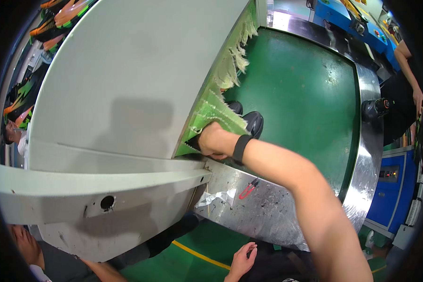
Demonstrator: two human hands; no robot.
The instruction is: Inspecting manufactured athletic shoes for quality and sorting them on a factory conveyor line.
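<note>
My right arm stretches from the lower right to the frayed green curtain (228, 77) at the edge of a large grey machine housing. There my right hand (214, 141), with a black band on its wrist, bends in at the curtain's lower corner. Its fingers are curled and partly hidden; a dark patch shows beside them, too covered to name. Two black shoes (254, 123) show their toes on the green surface just beyond the wrist. Low in the middle, my left hand (242, 261) hangs with loosely bent fingers and holds nothing visible.
Red-handled thread snips (248, 189) and crumpled white material (216, 198) lie on the steel ledge (268, 211). A dark shoe (376, 108) stands on the right ledge. Another person's arm (411, 75) is at right; a co-worker's hand (27, 242) is at lower left. Shoes fill racks at left.
</note>
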